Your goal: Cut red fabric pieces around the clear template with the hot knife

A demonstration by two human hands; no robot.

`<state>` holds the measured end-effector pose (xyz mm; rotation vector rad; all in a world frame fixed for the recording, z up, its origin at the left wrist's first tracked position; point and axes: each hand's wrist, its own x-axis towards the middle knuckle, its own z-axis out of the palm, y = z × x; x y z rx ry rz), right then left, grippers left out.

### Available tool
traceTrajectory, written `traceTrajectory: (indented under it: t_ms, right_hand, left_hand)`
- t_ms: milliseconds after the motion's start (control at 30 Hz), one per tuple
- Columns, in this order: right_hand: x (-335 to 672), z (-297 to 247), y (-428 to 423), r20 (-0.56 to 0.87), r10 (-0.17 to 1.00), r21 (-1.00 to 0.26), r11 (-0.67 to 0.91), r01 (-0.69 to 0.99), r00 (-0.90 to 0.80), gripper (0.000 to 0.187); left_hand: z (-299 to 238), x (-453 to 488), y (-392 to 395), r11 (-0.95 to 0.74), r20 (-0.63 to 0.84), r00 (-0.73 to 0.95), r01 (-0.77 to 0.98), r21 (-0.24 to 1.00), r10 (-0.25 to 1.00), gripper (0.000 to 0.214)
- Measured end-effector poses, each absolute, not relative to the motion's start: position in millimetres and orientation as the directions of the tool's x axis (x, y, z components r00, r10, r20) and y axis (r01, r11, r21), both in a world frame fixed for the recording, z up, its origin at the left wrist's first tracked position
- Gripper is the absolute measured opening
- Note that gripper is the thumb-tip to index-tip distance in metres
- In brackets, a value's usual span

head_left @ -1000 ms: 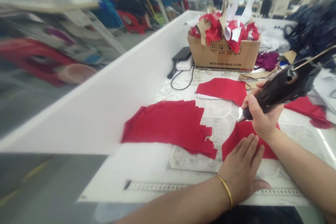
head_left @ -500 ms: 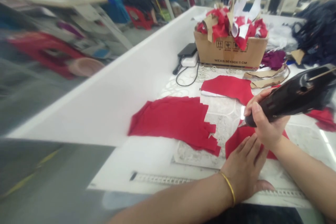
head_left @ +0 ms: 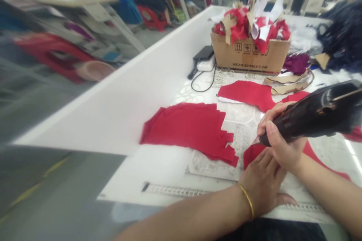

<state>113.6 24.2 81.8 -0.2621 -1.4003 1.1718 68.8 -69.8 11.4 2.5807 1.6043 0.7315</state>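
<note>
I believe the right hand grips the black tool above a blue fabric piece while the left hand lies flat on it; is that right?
Not quite: the head view shows the fabric piece is red, not blue. The right hand does grip the black tool above it, and the left hand lies flat on it.

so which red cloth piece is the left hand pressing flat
The small piece nearest the person, under the left hand and at the tool tip. The big jagged piece lies untouched to its left; a third piece lies farther off, by the box.
</note>
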Motion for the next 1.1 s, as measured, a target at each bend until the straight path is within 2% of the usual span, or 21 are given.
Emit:
traceTrajectory:
  t_ms: [100,233,433,733,1100]
  right_hand:
    - [117.6,87.8,31.4,0.634,0.737,-0.733,0.476,-0.485,-0.235,0.032]
    - [129.1,93.2,54.5,0.644,0.754,-0.731,0.557,-0.395,-0.128,0.028]
    - [143.5,89.6,80.6,0.654,0.754,-0.737,0.616,-0.278,-0.062,0.020]
    - [144.6,82.3,80.0,0.614,0.789,-0.766,0.596,-0.239,0.001,0.019]
    - [166.1,85.3,87.1,0.657,0.754,-0.738,0.637,-0.222,-0.018,0.015]
  left_hand:
    - [10.8,66.7,-69.8,-0.495,0.436,0.368,0.840,0.223,0.821,0.086]
    - [14.3,61.8,-69.8,-0.478,0.513,0.332,0.859,0.183,0.792,0.088]
    - [18.8,53.1,-68.2,-0.437,0.487,0.308,0.883,0.174,0.817,0.080]
    - [20.4,52.8,-65.6,-0.428,0.475,0.314,0.891,0.151,0.822,0.079]
    - [19.1,51.4,-67.0,-0.415,0.472,0.321,0.903,0.109,0.821,0.083]
